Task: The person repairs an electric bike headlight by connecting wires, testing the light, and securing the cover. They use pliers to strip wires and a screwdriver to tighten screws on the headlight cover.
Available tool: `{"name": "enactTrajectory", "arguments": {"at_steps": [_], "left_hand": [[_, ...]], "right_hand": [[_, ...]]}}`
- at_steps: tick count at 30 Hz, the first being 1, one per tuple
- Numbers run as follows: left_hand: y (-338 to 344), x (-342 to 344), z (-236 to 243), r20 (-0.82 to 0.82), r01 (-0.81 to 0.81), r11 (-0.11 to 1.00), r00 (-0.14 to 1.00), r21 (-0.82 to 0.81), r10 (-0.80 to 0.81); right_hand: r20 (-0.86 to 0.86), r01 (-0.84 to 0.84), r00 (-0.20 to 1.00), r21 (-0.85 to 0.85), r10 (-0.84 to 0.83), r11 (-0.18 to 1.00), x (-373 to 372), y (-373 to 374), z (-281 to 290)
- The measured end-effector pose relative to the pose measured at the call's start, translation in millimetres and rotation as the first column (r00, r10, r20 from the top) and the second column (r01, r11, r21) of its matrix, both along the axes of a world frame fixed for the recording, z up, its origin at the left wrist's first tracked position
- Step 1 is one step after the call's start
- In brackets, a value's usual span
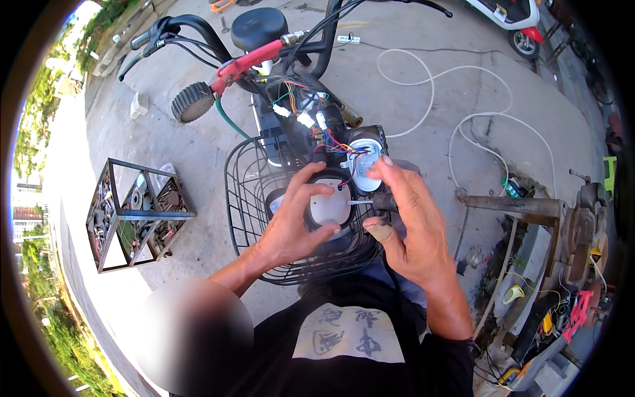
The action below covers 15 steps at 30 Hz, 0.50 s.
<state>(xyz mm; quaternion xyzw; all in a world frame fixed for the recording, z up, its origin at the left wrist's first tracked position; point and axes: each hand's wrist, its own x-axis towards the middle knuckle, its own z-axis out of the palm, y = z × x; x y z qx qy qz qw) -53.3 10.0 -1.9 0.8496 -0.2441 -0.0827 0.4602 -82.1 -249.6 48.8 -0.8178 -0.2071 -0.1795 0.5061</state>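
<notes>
My left hand (291, 215) is curled around a rounded white lamp-like housing (327, 204) with a black rim, its thumb and fingertips against the edge. A screwdriver (385, 202) lies level at my right hand (417, 225), its thin metal shaft reaching the right side of the housing. The thumb and index finger are apart on either side of the dark handle; the other fingers are hidden. A covering wraps the thumb tip. Just beyond, an oval white casing (366, 173) has coloured wires running into it. White plug connectors (305, 120) hang on the bundle behind.
A black wire basket (241, 198) sits beneath my hands on the front of an electric bike. Its handlebar (192, 23) and seat (259, 28) are beyond. A metal parts rack (152, 216) stands left; a cluttered workbench (522, 206) stands right. A white hose (433, 86) loops over concrete.
</notes>
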Motion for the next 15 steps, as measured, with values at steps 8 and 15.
{"name": "enactTrajectory", "arguments": {"at_steps": [8, 15], "left_hand": [[0.6, 0.5, -0.5, 0.011, 0.007, 1.000, 1.000, -0.015, -0.007], [1.4, 0.2, -1.2, 0.009, 0.006, 1.000, 1.000, -0.009, -0.006]], "right_hand": [[-0.016, 0.042, 0.999, -0.078, -0.044, 0.996, -12.1, -5.0, -11.5], [0.041, -0.011, 0.999, 0.134, 0.006, 0.991, 3.0, 5.0, -24.8]]}}
